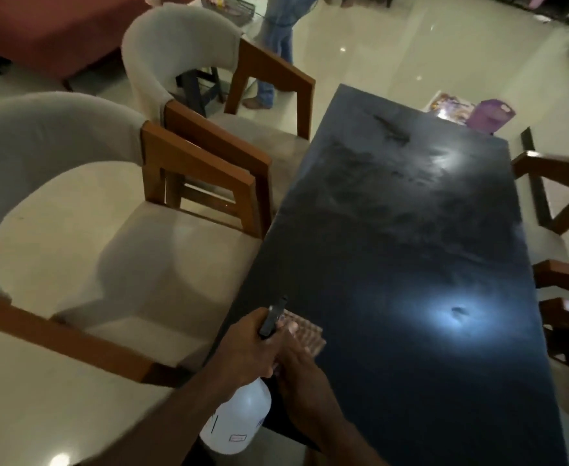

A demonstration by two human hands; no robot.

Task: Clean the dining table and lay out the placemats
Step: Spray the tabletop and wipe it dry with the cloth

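Glossy pale floor tiles (377, 45) run all round the dark dining table (411, 264), whose long side leads away from me toward the upper right. Its top shows streaky smears over the far half and two bright patches of reflected light. At the far end stand a purple container (490, 117) and, just behind it, a colourful packet (444, 105).

Along the table's left side are two armchairs with pale upholstery and wooden arms: the nearer armchair (162, 264) is just beside the table's edge, the farther armchair (182, 48) beyond it. Wooden chair frames (559, 196) show on the right side. Past the chairs a person in jeans (276, 35) stands on the floor, and a red sofa (47, 31) fills the top-left corner.

My left hand (249, 348) comes in from the lower left and grips the head of a white spray bottle (237, 418), fingers curled round it at the trigger. The bottle hangs over the table's near-left edge, tilted: its body slants down toward me and its black nozzle (274, 314) points up and away along the table.

My right hand (301, 368) lies just beside the left, touching it, with its fingers reaching onto a ribbed pinkish cloth (308, 334) at the table's near-left edge. Blur keeps me from telling whether they pinch the cloth or only press on it.
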